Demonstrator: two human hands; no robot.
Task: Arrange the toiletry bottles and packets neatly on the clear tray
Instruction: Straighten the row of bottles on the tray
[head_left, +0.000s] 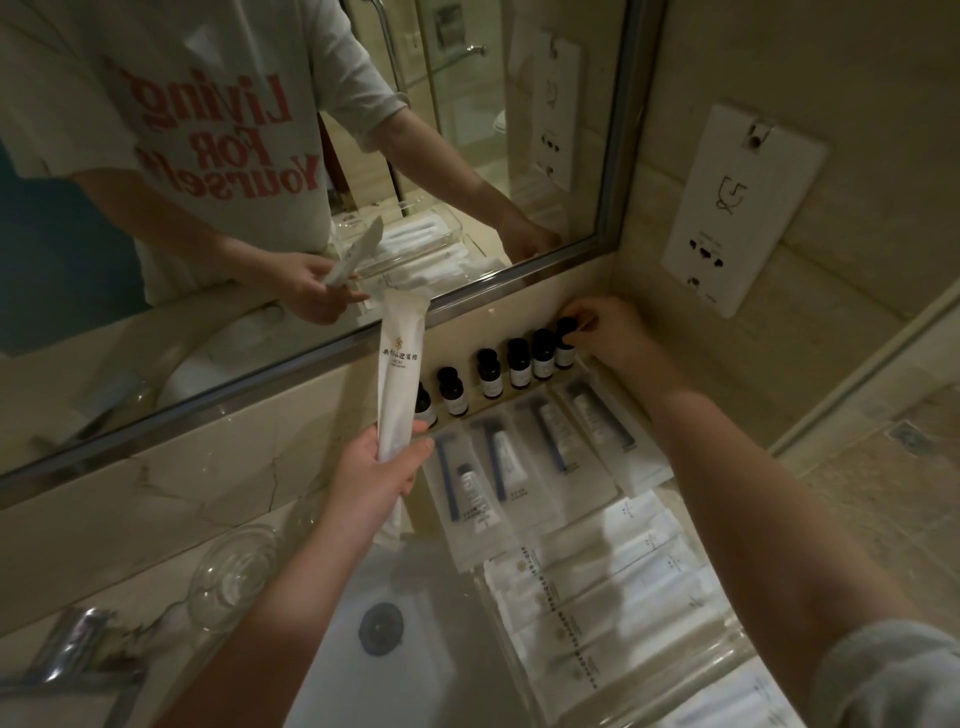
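1. Our right hand (618, 340) pinches the black cap of the end bottle (565, 345), fingers and thumb curled round it. The bottle sits at nine o'clock from the palm and closes the two o'clock end of the bottle row (489, 376) at the foot of the wall.
2. We judge the main risk is here. The bottles are small and stand close together, so a nudge toward eight o'clock could tip the neighbour and then the rest. A hold on the cap alone may also let the bottle swing or slip.
3. Our left hand (376, 470) grasps the long white packet (401, 358) round its lower part. The packet rises from the hand toward twelve o'clock.
4. The packet stands just at nine o'clock of the leftmost bottles and hides part of one. A swing toward three o'clock could sweep them over.
5. The sink basin (415, 675) lies at six o'clock of the left hand. If the grip loosens, the packet could drop in.
6. The razor packets (519, 457) lie overlapping at six o'clock of the bottle row. More flat white packets (597, 603) lie at five o'clock, on the clear tray (727, 644). Our right forearm passes above them all, and a lowered arm could drag them askew.
7. We cannot tell where the tray's far edge runs, so a bottle set down blind might catch its rim.
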